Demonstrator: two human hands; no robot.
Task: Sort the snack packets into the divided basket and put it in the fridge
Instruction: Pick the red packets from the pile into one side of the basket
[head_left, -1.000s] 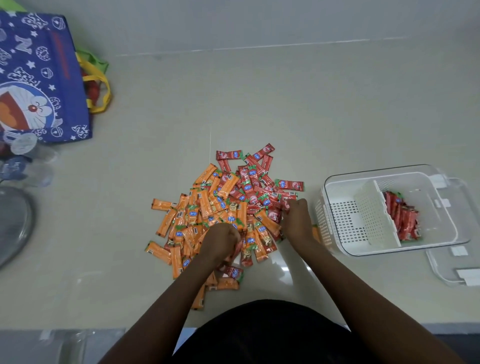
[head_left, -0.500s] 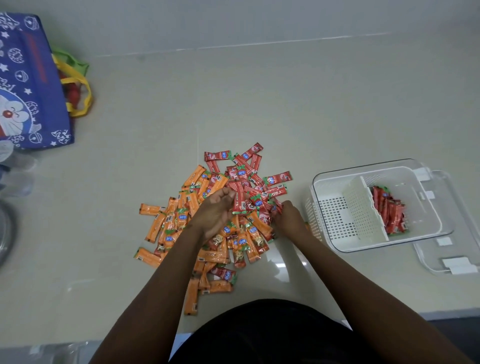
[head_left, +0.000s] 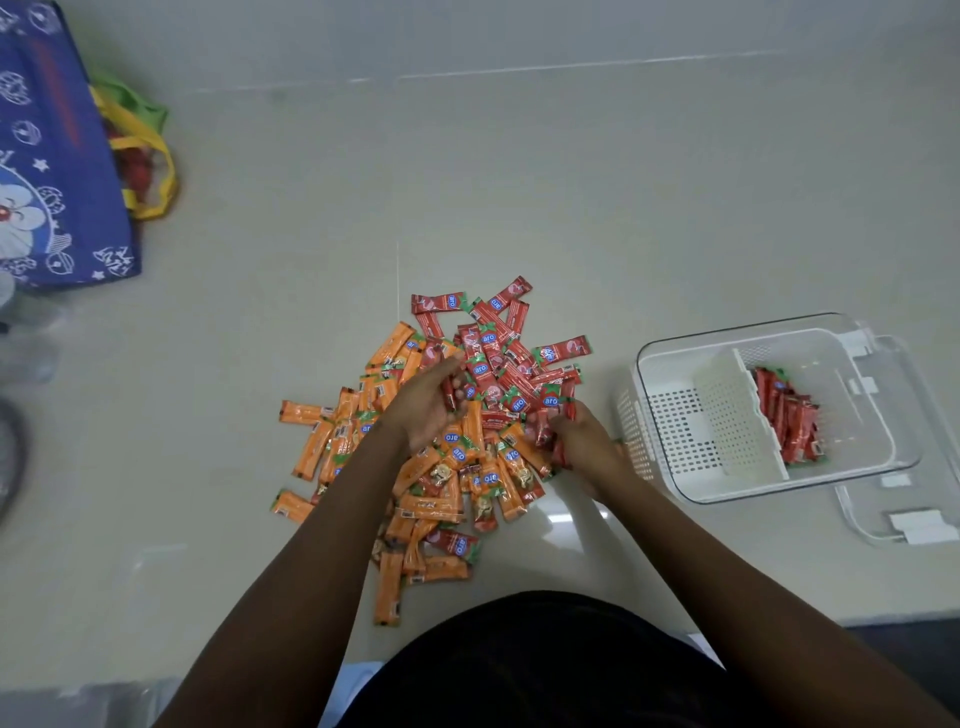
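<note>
A heap of snack packets lies on the pale counter, orange packets (head_left: 415, 499) on the left and near side, red packets (head_left: 498, 343) at the far right. My left hand (head_left: 423, 402) rests on the heap's middle, fingers curled round a red packet. My right hand (head_left: 576, 441) sits at the heap's right edge and grips several red packets. To the right stands the white divided basket (head_left: 675, 415); its right compartment holds several red packets (head_left: 789, 421), its left compartment is bare.
A clear lid (head_left: 904, 519) lies under and behind the basket at the right. A blue cartoon tote bag (head_left: 57, 171) with yellow handles stands at the far left. The counter's front edge runs just before my body.
My left hand has moved up from the orange side of the heap into the red packets. My right hand has stayed at the heap's right edge with red packets in it.
</note>
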